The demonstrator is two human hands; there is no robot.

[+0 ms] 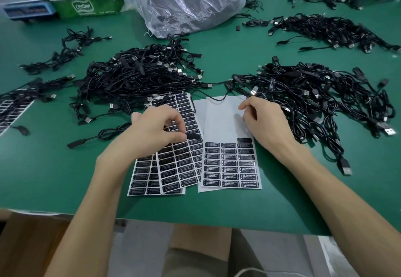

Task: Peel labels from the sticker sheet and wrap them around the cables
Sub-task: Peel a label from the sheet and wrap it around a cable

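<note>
Step in hand: peeling. Left hand pinched one black label between thumb and forefinger, just left of the half-used sticker sheet, above the full sheets lapped against that sheet's left edge. Right hand rested at the half-used sheet's right edge, fingers curled; whether it gripped a cable could not be told. Cable piles lay beyond the sheet, to its left and right. Next move, as judged: lift the label clear, then bring one cable to it.

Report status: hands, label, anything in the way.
Left hand pinches a label on left sheet. Right hand pinches a cable over right sheet. Nothing in the way.
</note>
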